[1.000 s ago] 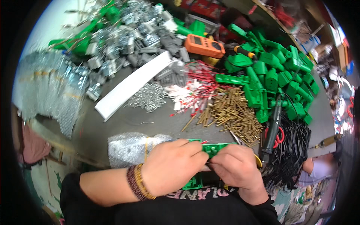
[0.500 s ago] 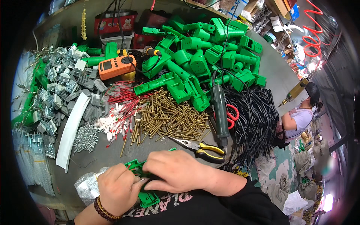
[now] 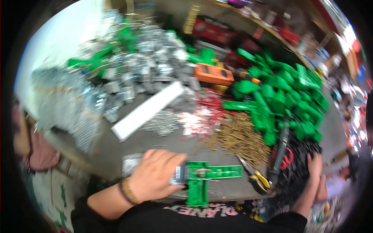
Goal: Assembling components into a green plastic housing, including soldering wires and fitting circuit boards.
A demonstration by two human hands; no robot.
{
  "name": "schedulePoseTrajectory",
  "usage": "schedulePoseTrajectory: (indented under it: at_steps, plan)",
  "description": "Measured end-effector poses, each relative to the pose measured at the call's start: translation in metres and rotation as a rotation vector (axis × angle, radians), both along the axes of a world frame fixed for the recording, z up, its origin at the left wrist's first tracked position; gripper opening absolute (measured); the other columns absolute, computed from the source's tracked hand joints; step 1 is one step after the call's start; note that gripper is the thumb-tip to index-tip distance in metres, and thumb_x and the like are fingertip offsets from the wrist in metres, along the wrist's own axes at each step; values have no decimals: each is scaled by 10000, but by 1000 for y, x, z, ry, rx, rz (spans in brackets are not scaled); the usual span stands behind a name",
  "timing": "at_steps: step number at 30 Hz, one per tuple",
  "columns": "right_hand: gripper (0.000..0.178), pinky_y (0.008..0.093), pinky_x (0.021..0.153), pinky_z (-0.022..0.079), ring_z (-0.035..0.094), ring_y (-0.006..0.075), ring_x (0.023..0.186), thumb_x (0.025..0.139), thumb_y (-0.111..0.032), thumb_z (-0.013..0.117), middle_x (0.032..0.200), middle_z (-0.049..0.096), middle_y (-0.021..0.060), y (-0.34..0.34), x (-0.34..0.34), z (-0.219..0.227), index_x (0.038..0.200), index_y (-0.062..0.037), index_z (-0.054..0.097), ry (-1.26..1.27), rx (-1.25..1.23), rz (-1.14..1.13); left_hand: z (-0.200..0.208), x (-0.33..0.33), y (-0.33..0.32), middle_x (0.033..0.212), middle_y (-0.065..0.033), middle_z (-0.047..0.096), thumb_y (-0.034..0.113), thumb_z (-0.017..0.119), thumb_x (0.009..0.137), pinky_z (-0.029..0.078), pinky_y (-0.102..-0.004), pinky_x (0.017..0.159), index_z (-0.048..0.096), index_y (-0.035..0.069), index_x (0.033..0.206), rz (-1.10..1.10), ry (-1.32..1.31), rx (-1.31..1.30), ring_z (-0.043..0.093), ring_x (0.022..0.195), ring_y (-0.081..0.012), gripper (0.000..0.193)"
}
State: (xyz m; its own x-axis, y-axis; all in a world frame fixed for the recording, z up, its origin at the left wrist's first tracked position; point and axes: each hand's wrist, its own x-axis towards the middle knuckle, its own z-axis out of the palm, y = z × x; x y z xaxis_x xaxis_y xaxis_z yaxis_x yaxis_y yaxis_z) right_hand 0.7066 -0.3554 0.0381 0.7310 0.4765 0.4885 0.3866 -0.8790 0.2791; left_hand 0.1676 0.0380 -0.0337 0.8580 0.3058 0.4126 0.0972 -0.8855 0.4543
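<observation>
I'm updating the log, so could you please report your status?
Left hand gripping grey block beside green housing. Right hand at black cables. Pliers between housing and cables.

An orange plastic multimeter (image 3: 213,73) lies toward the far edge of the grey table (image 3: 167,144); stacked clear bubble wrap (image 3: 66,103) covers its left edge; pointed yellow-and-black-handled pliers (image 3: 255,177) lie near its near edge.

A gray table (image 3: 175,145) bears yellow-handled pliers (image 3: 259,181) and black cables (image 3: 297,161)
</observation>
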Motion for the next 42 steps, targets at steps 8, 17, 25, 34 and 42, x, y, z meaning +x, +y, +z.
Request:
schedulePoseTrajectory:
  at_steps: [8, 17, 25, 34, 42]
  plan:
    - [353, 417, 700, 448, 556, 314, 766, 666, -130, 790, 890, 594, 166, 8, 67, 12, 866, -9, 526, 165, -15, 123, 21, -29, 28, 1259, -146, 661, 266, 823, 815, 545, -386, 961, 491, 20, 1429, -33, -353, -1233, 663, 1111, -261, 739]
    - [449, 361, 819, 522, 656, 195, 862, 808, -173, 784, 987, 705, 89, -1, 93, 54, 1144, 91, 644, 890, 333, 150, 40, -21, 17, 1219, -121, 607, 343, 793, 854, 506, -354, 915, 531, 25, 1332, -97, -115, -1024, 610, 1085, -228, 631]
    - [295, 333, 390, 426, 565, 188, 441, 964, -347, 665, 629, 558, 40, -18, 89, 85, 958, -92, 516, 783, 636, 36, 8, -5, 20, 1230, -147, 583, 283, 859, 703, 428, -474, 980, 563, 72, 1330, -68, 127, -1, 546, 1146, -352, 724]
    - [711, 236, 398, 495, 525, 133, 472, 876, -198, 691, 753, 513, 45, 129, -161, 160, 1432, 108, 369, 1437, 754, 920, 80, 20, -26, 1268, -216, 587, 347, 866, 755, 460, -467, 1001, 574, 27, 1327, -514, 4, -371, 594, 1133, -354, 718]
    - [478, 256, 598, 466, 516, 107, 747, 1052, -178, 517, 993, 545, 30, 208, -232, 87, 1484, -37, 368, 1136, 1311, 1350, 63, 92, -104, 837, 0, 518, 208, 511, 1060, 418, -230, 577, 260, 66, 1529, -814, 271, -1686, 459, 656, -59, 551]
